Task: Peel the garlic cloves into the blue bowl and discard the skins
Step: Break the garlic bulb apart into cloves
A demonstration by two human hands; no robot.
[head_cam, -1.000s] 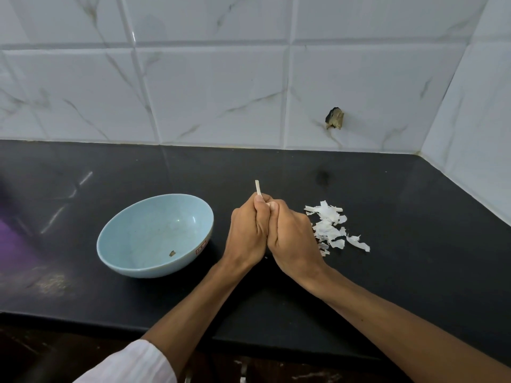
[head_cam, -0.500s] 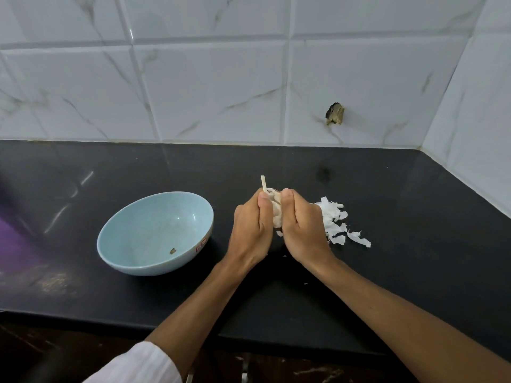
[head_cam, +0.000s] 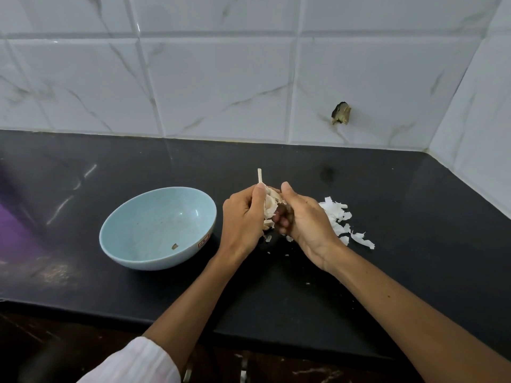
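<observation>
My left hand (head_cam: 243, 217) and right hand (head_cam: 307, 219) both gripped the garlic bulb (head_cam: 272, 201), held just above the surface (head_cam: 414, 258), right of the blue bowl (head_cam: 132, 258). It looked light, with brittle papery skin and probably firm cloves. Best grip: near the stem (head_cam: 260, 176).

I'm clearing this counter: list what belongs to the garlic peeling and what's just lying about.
Job: garlic bulb, gripped by left hand and right hand; blue bowl; pile of skins on the counter.
Lying about: brown scrap in the bowl; broken spot in the wall tile; purple patch at left edge.
</observation>
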